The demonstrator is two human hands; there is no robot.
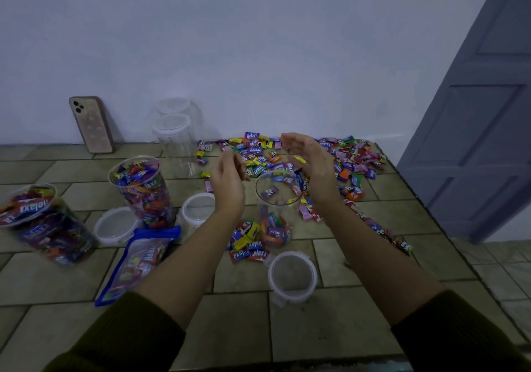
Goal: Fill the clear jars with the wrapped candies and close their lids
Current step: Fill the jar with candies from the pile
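Pale, bare wall point(258, 41) fills the upper half of my view, with a grey-blue panelled door point(482, 107) at the right. Below it lies a surface point(316, 328) of tan tiles, its right edge dropping to a tiled floor point(511, 268).

A heap of wrapped candies point(350, 159) spreads along the far right part of the surface, trailing toward me. On the left stand two full jars, one nearest the edge point(43, 222) and one further in point(140, 190). Two empty jars point(175, 139) wait by the wall. A blue candy bag point(140, 259) lies flat, and a phone point(92, 124) leans on the wall. Three lids rest loose: one beside the bag point(116, 225), one behind it point(198, 208), one nearest me point(291, 275).

The open jar point(277, 199) I am filling stands in the middle, with a low layer of candies inside.

Both forearms reach out from dark olive sleeves point(459, 331). My right hand point(311, 164) is spread and cupped, palm turned inward, just above the jar's rim. My left hand point(228, 182) hangs at the jar's other side, fingers loosely bent and blurred; I cannot tell whether it pinches anything.
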